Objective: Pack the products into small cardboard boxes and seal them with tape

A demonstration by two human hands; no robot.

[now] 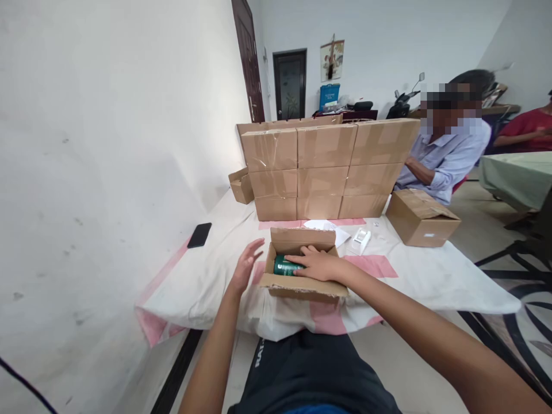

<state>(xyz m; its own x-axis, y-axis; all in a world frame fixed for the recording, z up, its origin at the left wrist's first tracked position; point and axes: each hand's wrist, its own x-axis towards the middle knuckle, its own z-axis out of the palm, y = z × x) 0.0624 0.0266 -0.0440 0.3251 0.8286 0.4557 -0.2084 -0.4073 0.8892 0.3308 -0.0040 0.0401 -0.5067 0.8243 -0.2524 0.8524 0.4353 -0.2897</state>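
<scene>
An opened cardboard box (310, 292) stands near the front edge of the table, its flaps raised. Inside lies a green cylindrical container (282, 265) on its side, its right part covered by my right hand (317, 264). That hand reaches into the box from the right with fingers spread over the container, touching it. Whatever else lies beneath the palm is hidden. My left hand (248, 264) hovers just left of the box, fingers apart and holding nothing.
Behind the box rises a wall of stacked taped cartons (323, 167). A closed carton (422, 218) sits to the right, a small open box (242, 185) at back left. A black phone (199, 235), white packet (360, 240) and paper (340, 234) lie around. A person (452, 144) sits behind.
</scene>
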